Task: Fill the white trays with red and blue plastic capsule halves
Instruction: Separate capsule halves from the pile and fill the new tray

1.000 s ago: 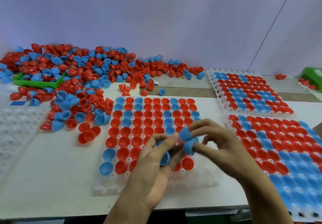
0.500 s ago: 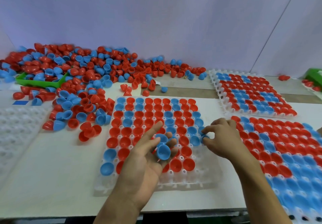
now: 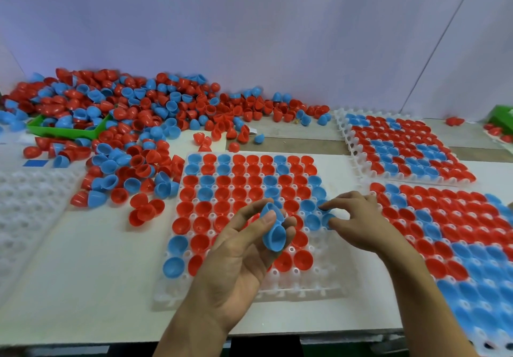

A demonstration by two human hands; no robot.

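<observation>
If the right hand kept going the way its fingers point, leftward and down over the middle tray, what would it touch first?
Most likely the blue halves already seated at the tray's right side: the right hand has its fingertips right at them, above the middle tray. Depth is unclear, so contact may already exist.

The middle white tray [image 3: 249, 291] lies flat, mostly filled with red and blue capsule halves [image 3: 238, 181], open sides up, near rows bare. Two filled trays [image 3: 358, 159] lie right; a loose heap [image 3: 125, 123] far left.
</observation>
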